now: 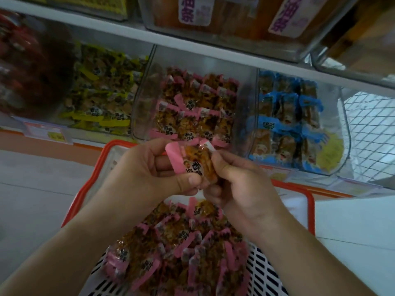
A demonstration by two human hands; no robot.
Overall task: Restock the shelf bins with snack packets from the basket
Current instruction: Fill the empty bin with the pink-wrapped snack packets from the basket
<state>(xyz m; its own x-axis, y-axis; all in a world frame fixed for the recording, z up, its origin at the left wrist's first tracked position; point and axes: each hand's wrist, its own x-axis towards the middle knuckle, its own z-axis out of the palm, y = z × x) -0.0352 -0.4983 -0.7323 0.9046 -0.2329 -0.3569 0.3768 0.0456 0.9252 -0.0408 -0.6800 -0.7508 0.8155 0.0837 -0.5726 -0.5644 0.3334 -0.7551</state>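
Observation:
Both hands hold a small stack of pink-edged snack packets (pixel 192 162) above the basket. My left hand (pixel 147 169) grips the stack from the left, thumb on its lower edge. My right hand (pixel 237 180) pinches it from the right. Below lies a white basket with an orange rim (pixel 311 212), heaped with several more pink packets (pixel 181 248). Straight ahead, the clear middle shelf bin (pixel 141 99) holds rows of the same pink packets (pixel 192 107).
A bin of yellow packets (pixel 100 99) stands to the left and a bin of blue packets (pixel 288 124) to the right. The white shelf board (pixel 192 50) above carries clear boxes with purple labels (pixel 192 9). A wire mesh panel (pixel 369 129) closes the far right.

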